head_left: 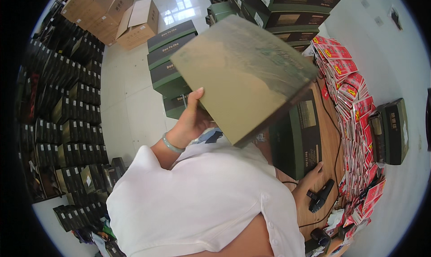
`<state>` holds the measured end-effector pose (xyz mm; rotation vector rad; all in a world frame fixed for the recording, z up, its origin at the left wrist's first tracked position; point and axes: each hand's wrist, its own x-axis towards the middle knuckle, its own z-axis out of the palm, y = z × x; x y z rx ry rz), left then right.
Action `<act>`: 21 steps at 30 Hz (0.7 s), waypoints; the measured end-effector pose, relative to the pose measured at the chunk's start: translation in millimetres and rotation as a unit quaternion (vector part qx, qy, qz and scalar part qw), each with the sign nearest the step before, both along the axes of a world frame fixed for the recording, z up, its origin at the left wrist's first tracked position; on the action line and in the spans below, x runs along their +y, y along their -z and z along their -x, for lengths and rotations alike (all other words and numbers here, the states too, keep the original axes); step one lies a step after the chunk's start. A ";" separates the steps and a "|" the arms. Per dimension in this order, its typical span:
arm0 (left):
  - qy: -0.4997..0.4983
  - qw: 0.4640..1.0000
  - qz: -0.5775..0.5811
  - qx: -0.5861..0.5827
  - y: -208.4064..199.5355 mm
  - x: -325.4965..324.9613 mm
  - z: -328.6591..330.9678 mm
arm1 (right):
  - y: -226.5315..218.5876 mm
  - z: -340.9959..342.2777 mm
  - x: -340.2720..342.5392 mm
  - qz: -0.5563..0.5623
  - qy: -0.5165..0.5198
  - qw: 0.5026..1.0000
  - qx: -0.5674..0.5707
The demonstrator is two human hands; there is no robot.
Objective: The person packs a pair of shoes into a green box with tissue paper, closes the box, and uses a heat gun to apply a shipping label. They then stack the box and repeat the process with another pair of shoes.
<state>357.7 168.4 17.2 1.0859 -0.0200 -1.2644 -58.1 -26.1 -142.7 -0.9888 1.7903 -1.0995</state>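
Observation:
A large flat box with a gold-green landscape printed on its broad face is raised in front of me, tilted. My left hand, with a pale bangle at the wrist, grips its near left edge, thumb on the face and the other fingers mostly hidden beneath. Below and to the right, a dark green box with a brown side rests at the wooden table. My right hand holds this box by its near end; only part of the fingers shows at the corner. Beside that hand lies a black handheld scanner.
Red printed packets are heaped along the table's right side, with a black cable running beside them. Green boxes are stacked ahead, more on the floor. Cartons stand at far left, near shelves of dark boxes.

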 end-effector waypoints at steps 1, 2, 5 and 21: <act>-0.028 0.999 -0.016 -0.023 15.7 8.7 -8.5 | -0.7 -1.8 0.1 -0.001 0.003 1.000 0.003; -0.060 0.997 -0.019 -0.041 27.8 15.9 -20.3 | -4.1 -4.6 -0.4 -0.003 0.006 1.000 0.005; -0.150 0.985 -0.029 -0.082 66.2 25.5 -76.9 | -4.1 -7.3 2.7 0.014 0.018 1.000 0.017; -0.493 0.793 -0.333 -0.133 244.7 -66.8 -256.2 | 11.5 -0.9 14.6 0.106 0.043 0.992 -0.046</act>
